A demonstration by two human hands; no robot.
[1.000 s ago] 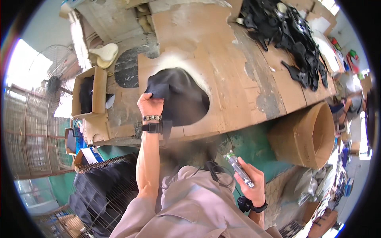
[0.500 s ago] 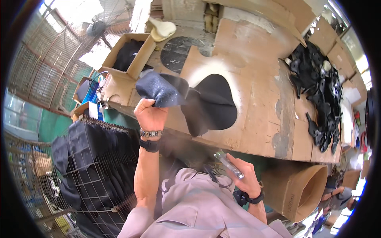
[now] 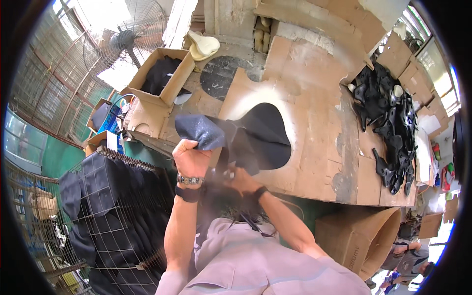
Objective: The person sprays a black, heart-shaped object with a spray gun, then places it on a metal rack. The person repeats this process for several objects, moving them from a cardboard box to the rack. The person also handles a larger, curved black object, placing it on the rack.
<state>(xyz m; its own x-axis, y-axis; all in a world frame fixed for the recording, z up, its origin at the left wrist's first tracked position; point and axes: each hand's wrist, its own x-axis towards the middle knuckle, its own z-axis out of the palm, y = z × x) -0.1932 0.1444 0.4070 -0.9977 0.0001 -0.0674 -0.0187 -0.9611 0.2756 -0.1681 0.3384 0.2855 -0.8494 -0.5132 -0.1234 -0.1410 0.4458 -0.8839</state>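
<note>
From where I stand, the worker's left hand (image 3: 191,161) grips the edge of a dark sheet (image 3: 199,132), its speckled, faintly shiny face curling up just over the near edge of the table (image 3: 348,142). Right beside it, a black rounded piece (image 3: 269,135) lies on the cardboard (image 3: 309,73), ringed by a whitish haze; blur hides where the two meet. The right hand (image 3: 243,181) is close in below them, its fingers bent but smeared, so I cannot tell what it holds. Over to the worker's left, a wire rack (image 3: 105,223) carries more dark sheets, and an open carton (image 3: 183,73) of dark pieces sits near a cream saddle-shaped form (image 3: 205,45) and a fan (image 3: 127,39). A heap of black parts (image 3: 393,130) fills the table's right end, above a large cardboard box (image 3: 344,233).
</note>
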